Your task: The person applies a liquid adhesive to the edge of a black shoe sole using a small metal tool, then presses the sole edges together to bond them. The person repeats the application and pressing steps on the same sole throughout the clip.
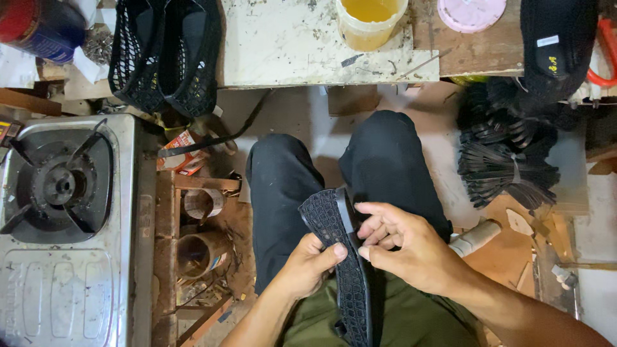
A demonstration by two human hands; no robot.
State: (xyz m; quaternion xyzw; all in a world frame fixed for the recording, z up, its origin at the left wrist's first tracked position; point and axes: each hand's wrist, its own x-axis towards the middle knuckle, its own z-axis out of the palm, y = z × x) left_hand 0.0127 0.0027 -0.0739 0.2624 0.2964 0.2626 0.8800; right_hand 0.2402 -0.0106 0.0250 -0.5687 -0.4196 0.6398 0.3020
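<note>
Cluttered workshop floor lay below a paint-flecked desk (289, 58); over the lap, the left hand (308, 263) and right hand (405, 247) both gripped a black textured leather strap (340, 244), apparently mid-work; finished-looking black mesh shoes (164, 51) hung nearby.

Even, dimmish light; seemingly sharp.
</note>
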